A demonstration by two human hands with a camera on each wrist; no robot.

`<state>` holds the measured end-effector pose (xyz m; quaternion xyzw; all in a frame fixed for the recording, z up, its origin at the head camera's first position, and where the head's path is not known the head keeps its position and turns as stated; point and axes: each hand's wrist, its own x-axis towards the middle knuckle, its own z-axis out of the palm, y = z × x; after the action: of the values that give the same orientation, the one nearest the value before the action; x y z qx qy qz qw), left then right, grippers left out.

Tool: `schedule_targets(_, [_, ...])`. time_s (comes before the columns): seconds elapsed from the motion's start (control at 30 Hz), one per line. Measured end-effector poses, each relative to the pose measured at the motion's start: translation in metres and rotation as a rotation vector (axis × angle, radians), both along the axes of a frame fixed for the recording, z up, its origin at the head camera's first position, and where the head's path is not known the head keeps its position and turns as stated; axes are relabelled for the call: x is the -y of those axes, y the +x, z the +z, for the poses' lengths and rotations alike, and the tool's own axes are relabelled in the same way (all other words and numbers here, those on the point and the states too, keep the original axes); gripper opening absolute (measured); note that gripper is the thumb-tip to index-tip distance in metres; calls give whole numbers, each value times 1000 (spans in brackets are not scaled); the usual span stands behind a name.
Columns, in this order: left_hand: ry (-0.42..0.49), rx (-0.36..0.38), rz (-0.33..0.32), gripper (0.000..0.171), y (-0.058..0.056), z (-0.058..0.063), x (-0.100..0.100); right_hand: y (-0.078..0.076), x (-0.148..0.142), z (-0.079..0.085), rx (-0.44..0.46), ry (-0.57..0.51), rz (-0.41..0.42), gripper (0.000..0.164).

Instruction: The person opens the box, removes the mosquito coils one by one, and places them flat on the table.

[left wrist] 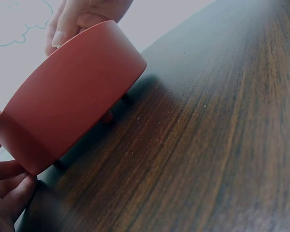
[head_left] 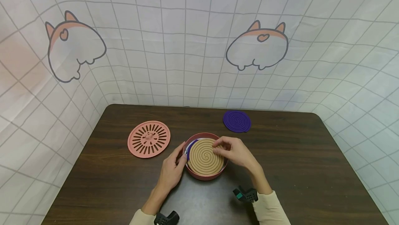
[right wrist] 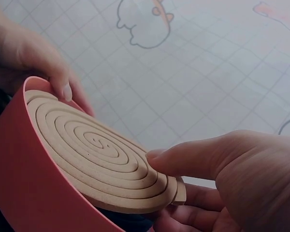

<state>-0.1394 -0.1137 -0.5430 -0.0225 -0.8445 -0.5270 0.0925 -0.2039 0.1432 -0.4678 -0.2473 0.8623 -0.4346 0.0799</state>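
Observation:
A tan mosquito coil (head_left: pixel 205 157) lies tilted at the mouth of a round red mosquito coil holder (head_left: pixel 204 177). My right hand (head_left: pixel 235 150) pinches the coil's right edge, thumb on top and fingers beneath, as the right wrist view shows. That edge stands raised, while the far side sits down inside the holder's wall. At the holder's left side, my left hand (head_left: pixel 171 169) grips the wall with the thumb near the rim. Part of a purple coil (head_left: pixel 189 150) shows under the tan one; the rest is hidden. The left wrist view shows the holder's small feet above the table.
A pink slotted lid (head_left: pixel 149 139) with a small knob lies on the table to the left. Another purple mosquito coil (head_left: pixel 237 121) lies at the back right. Behind the dark wooden table (head_left: pixel 296 162) hangs a white grid-patterned curtain (head_left: pixel 199 44).

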Motion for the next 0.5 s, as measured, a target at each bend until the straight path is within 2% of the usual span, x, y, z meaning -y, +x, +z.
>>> schedule_targets(0.5, [-3, -10, 7, 44, 0, -1, 0, 0, -1, -1, 13, 1, -1, 11])
